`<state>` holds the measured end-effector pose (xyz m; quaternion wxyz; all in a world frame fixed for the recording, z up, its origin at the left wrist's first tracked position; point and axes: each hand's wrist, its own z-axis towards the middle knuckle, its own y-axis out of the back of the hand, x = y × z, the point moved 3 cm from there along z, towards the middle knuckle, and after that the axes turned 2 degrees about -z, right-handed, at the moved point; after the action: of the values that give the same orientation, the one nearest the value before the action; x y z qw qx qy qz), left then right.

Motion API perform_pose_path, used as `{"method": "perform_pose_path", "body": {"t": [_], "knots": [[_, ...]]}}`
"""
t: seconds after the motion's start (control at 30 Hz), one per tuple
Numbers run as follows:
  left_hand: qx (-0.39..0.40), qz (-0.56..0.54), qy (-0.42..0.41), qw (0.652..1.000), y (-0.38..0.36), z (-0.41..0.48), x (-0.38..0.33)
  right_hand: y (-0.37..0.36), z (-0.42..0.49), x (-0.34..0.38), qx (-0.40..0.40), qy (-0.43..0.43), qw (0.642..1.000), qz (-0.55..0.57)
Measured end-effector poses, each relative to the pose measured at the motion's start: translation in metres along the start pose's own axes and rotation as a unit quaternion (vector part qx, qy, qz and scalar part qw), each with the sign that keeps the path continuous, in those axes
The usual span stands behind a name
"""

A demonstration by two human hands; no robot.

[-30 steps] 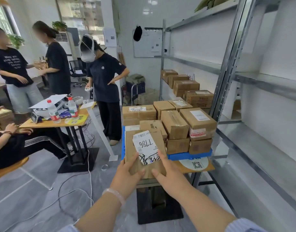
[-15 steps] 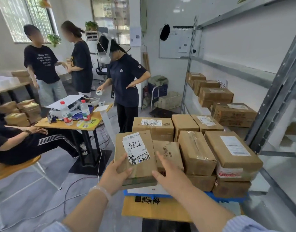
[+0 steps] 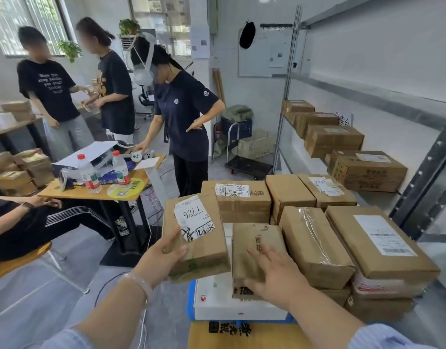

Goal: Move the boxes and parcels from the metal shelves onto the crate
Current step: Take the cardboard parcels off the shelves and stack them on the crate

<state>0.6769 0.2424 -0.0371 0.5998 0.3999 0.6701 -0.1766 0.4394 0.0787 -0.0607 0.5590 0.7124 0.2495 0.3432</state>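
Here, labelled box [image 3: 205, 250] in left hand [image 3: 164, 258], right hand [image 3: 274, 270] spread.

White walls [image 3: 368, 46], grey floor [image 3: 40, 285], barred window [image 3: 12, 23], wooden table [image 3: 65, 192]

Your blue crate [image 3: 191, 304] sits on the wooden desk [image 3: 254, 338], loaded: a white box [image 3: 216, 302] up front, cardboard boxes [image 3: 315, 238] stacked beside it. On your right, the metal shelf [image 3: 383, 201] carries a row of boxes [image 3: 368, 172].
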Motion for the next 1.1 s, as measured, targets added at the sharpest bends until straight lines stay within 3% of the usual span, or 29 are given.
{"method": "perform_pose_path", "body": {"t": [0.13,0.43,1.1], "knots": [[0.024,0.026,0.024,0.999,0.006,0.022,0.013,-0.014,0.018,-0.003,-0.005,0.005,0.998,-0.063],[0.076,0.088,-0.013,0.993,-0.005,0.064,0.025,-0.014,0.052,-0.005,-0.029,0.009,0.997,-0.071],[0.1,0.135,-0.019,0.986,-0.027,0.099,0.034,-0.012,0.079,-0.013,-0.065,-0.012,0.996,-0.063]]}}
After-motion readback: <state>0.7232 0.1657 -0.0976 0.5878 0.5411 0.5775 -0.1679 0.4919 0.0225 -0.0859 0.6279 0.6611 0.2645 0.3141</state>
